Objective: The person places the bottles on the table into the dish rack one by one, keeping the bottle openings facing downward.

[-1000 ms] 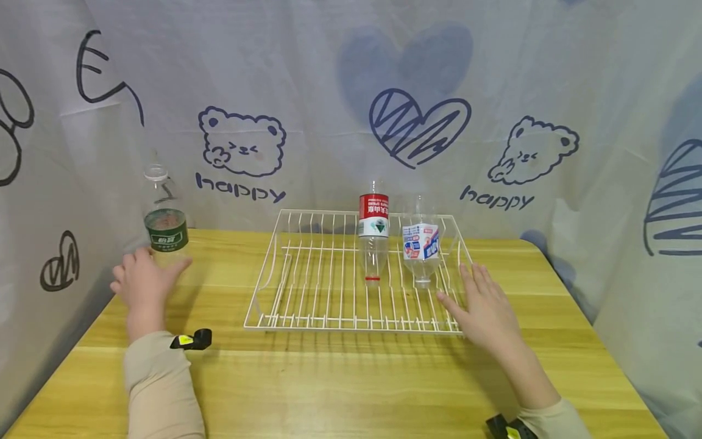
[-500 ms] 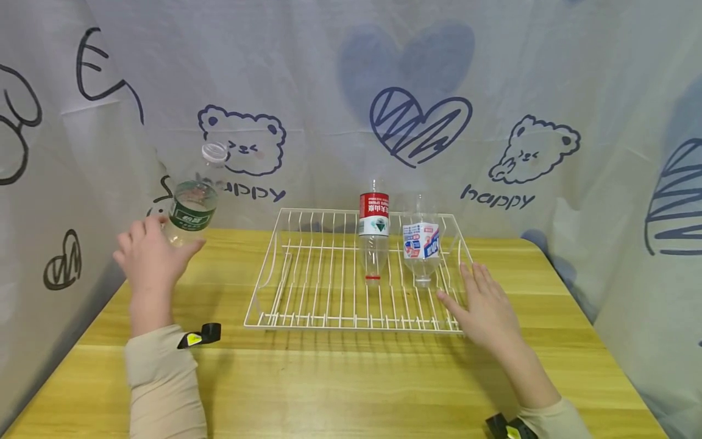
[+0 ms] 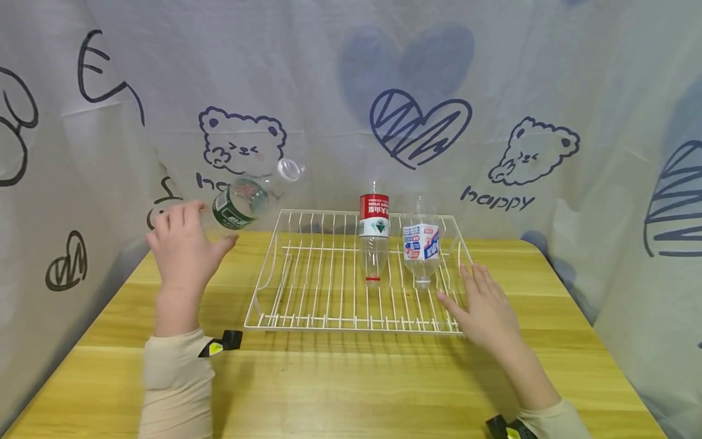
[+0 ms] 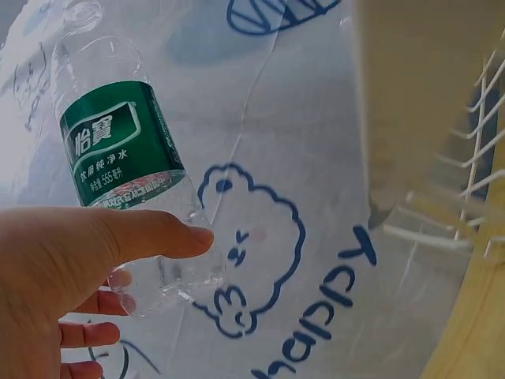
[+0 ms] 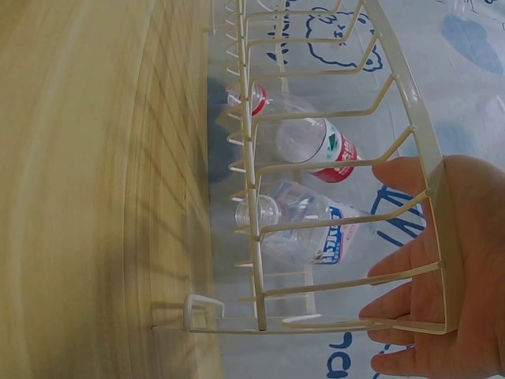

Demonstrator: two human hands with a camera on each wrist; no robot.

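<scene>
My left hand [image 3: 185, 251] grips a clear plastic bottle with a green label [image 3: 234, 207] near its base. Held above the table, left of the rack, the bottle tilts with its neck to the right. In the left wrist view my thumb crosses the front of the green-label bottle [image 4: 122, 134], with fingers behind it. My right hand [image 3: 489, 310] lies at the right end of a white wire rack [image 3: 351, 330], fingers extended. Two bottles lean in the rack neck-down: one with a red and white label [image 3: 374, 222], one with a white and blue label [image 3: 421, 242].
The rack stands on a yellow wood-grain table [image 3: 329, 384]. A pale curtain [image 3: 323, 79] with drawn bears and hearts hangs behind the table and along both sides. Wire uprights and a raised rim edge the rack.
My left hand has lifted the green-label bottle and carried it rightward toward the rack, tipping it from upright to a slant. My right hand and the bottles in the rack have stayed put.
</scene>
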